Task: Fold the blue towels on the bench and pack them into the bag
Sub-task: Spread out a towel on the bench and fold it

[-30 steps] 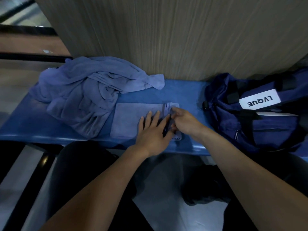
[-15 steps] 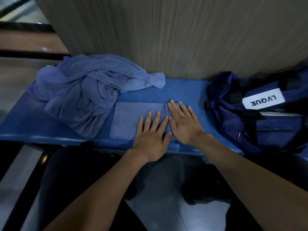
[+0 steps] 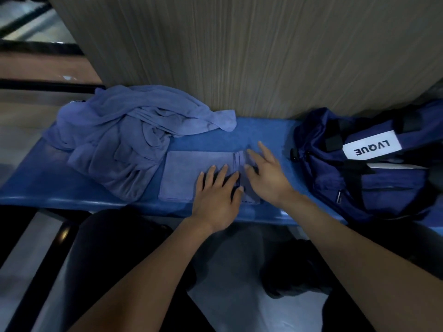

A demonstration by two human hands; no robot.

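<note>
A folded blue towel [image 3: 189, 173] lies flat on the blue bench [image 3: 72, 195], near its front edge. My left hand [image 3: 215, 195] rests flat on the towel's right part, fingers straight. Beside it my right hand [image 3: 266, 178] lies over the towel's right end, fingers spread and slightly lifted. A heap of crumpled blue towels [image 3: 124, 137] sits to the left, touching the folded one. The navy bag [image 3: 369, 164] with a white "LVQUE" label stands at the right end of the bench.
A wood-grain wall [image 3: 239, 56] rises directly behind the bench. My dark-clothed knees [image 3: 107, 248] are under the bench's front edge. A strip of bare bench lies between the folded towel and the bag.
My right hand let go of the pinched towel edge, flattened on it, and has now slid slightly right with fingers spread. The left hand stayed pressed on the towel.
</note>
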